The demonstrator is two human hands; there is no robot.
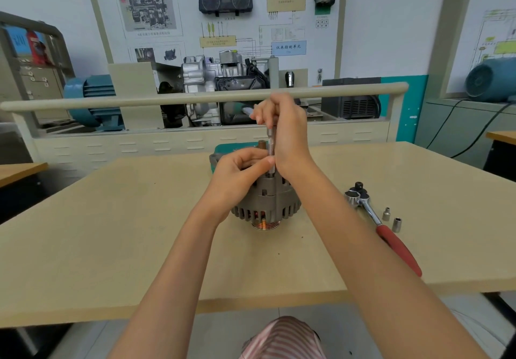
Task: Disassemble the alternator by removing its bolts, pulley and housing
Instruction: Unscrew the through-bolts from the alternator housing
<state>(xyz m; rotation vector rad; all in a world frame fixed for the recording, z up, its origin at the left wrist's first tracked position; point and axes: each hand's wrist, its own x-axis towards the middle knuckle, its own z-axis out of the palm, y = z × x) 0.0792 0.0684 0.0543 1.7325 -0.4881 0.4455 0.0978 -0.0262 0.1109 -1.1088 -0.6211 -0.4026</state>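
I am watching both hands working at the grey finned cast-metal alternator (266, 199), which is sitting near the middle of the pale beige surface (111, 233) with its copper-coloured grooved pulley (265, 224) facing down and toward me.

The relation that matters is the slim silver extension bar (271, 150): it is standing nearly upright, its long axis running straight down into the top of the housing, where I judge a through-bolt is sitting — the bolt head itself is hidden. The right hand (282, 127) is the higher one, its grip curling round the bar's upper end. The left hand (240, 171) is lower, its thumb and fingertips pinching the bar just above the housing, so it is steadying the shaft while also leaning against the alternator body.

So the work is lying directly beneath the right grip, along the bar's axis; any turning has to keep that axis vertical or the socket may be slipping off the bolt.

Well apart on the right, the red-handled chrome ratchet wrench (385, 224) is lying angled on the surface, with 2 small silver sockets (392, 220) just beside it — nearer the right arm, should more leverage be needed.
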